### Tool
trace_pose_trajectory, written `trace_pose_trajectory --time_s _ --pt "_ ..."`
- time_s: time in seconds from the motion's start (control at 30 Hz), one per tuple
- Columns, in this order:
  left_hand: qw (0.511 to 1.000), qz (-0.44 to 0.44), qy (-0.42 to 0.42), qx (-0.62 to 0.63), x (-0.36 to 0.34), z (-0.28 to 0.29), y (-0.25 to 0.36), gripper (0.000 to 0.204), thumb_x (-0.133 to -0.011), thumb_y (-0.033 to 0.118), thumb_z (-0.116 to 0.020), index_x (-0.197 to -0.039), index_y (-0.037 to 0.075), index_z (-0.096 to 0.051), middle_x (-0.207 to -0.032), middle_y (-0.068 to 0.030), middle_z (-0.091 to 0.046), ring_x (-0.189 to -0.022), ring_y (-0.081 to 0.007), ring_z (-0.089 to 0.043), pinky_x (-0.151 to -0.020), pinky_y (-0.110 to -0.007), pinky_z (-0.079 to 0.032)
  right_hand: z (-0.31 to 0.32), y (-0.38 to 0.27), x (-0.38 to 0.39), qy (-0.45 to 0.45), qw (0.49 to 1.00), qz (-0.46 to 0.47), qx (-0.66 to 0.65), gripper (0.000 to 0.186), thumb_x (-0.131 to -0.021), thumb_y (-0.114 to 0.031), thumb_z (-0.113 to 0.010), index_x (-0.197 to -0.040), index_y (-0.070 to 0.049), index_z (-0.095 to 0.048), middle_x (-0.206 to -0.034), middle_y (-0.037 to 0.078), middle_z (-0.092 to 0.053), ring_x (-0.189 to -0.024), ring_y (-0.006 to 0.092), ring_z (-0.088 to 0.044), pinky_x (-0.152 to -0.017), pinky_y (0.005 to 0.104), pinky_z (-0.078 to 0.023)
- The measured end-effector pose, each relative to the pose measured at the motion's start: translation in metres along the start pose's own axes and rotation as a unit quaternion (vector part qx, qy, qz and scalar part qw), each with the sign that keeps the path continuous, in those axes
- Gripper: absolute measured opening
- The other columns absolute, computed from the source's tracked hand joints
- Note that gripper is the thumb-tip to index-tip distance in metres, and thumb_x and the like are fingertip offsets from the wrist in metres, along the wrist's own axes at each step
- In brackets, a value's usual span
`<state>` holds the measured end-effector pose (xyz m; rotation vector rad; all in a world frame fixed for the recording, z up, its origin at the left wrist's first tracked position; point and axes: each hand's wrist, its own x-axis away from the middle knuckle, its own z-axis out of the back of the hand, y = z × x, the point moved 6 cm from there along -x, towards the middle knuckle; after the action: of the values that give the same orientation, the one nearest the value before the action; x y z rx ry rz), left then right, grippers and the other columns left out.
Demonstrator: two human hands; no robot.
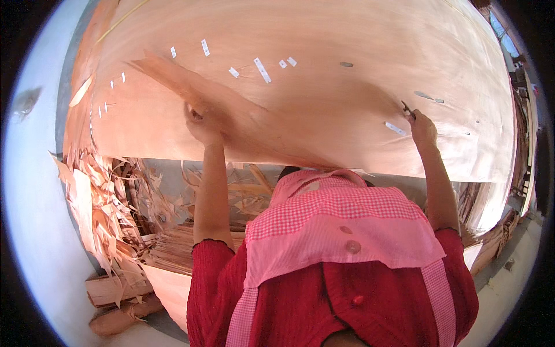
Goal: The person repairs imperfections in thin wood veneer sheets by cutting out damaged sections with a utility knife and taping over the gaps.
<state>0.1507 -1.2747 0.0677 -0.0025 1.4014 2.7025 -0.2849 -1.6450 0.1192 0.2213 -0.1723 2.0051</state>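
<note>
A broad sheet of reddish-tan wood veneer (324, 34) lies flat before me. On its left part, my left hand (203, 126) is closed on a long, ragged veneer strip (173, 78), whose far end points up and left. The strip's near end runs right along the sheet's front edge. At the right, my right hand (425, 130) is closed around a small dark hand tool (408, 110) with a forked tip; its exact kind is unclear. Just left of that hand, a white tape piece (395, 128) sticks to the sheet.
Several white tape pieces (262, 70) and dark oval patches (424, 95) dot the sheet. Torn veneer scraps (95, 214) pile up at the left, above logs (124, 318). Stacked veneer (179, 246) sits below the front edge. A pale wall (34, 173) bounds the left side.
</note>
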Motion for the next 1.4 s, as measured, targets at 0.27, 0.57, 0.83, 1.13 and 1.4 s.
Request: trace_pose_trajectory --time_s 0.27,0.57,0.83,1.13,1.4 --pt "0.834 0.024 -0.231 0.501 0.052 -0.053 0.197 0.047 -0.082 -0.007 -0.046 -0.127 -0.003 -0.034 -0.106 -0.0085 -0.052 -0.092 -0.015 -0.052 -0.074 -0.026 -0.045 0.003 0.006 0.009 -0.151 0.936 0.106 -0.301 0.024 -0.086 -0.023 -0.049 -0.093 -0.002 -0.058 -0.068 0.013 -0.06 -0.061 0.0209 -0.059 -0.061 0.035 -0.044" --pt "0.97 -0.031 -0.079 0.227 0.173 -0.2 0.133 0.051 -0.07 -0.004 -0.061 -0.116 -0.005 -0.038 -0.108 -0.0106 -0.042 -0.096 -0.0199 -0.046 -0.079 -0.03 -0.042 0.154 0.062 -0.014 0.221 0.877 0.034 -0.425 0.029 -0.089 -0.025 -0.045 -0.107 -0.001 -0.043 -0.072 0.005 -0.052 -0.061 0.014 -0.05 -0.054 0.0298 -0.043" --pt "0.971 0.022 -0.079 0.225 0.193 -0.217 0.114 0.063 -0.071 -0.004 -0.061 -0.128 0.001 -0.036 -0.107 -0.0154 -0.043 -0.099 -0.0269 -0.046 -0.086 -0.033 -0.041 -0.021 -0.12 -0.067 -0.31 0.721 0.131 -0.606 0.016 -0.085 -0.017 -0.052 -0.09 -0.002 -0.051 -0.07 0.007 -0.058 -0.052 0.0125 -0.054 -0.044 0.0258 -0.043" --pt "0.96 -0.274 -0.044 -0.038 0.136 -0.196 0.166 0.029 -0.081 0.008 -0.051 -0.108 -0.001 -0.055 -0.11 -0.014 -0.052 -0.1 -0.0297 -0.049 -0.088 -0.036 -0.038 -0.038 -0.14 -0.08 -0.22 0.871 0.183 -0.398 0.012 -0.085 -0.009 -0.045 -0.092 0.001 -0.049 -0.069 0.012 -0.059 -0.055 0.0207 -0.057 -0.048 0.0339 -0.046" --pt "0.94 -0.328 -0.013 -0.098 0.143 -0.217 0.169 0.036 -0.075 0.02 -0.057 -0.105 0.001 -0.057 -0.115 -0.0093 -0.055 -0.108 -0.0293 -0.045 -0.093 -0.04 -0.034 -0.017 -0.206 -0.068 -0.006 0.94 0.332 -0.079 0.024 -0.079 -0.011 -0.048 -0.1 -0.002 -0.052 -0.091 0.022 -0.059 -0.081 0.0343 -0.059 -0.068 0.043 -0.048"
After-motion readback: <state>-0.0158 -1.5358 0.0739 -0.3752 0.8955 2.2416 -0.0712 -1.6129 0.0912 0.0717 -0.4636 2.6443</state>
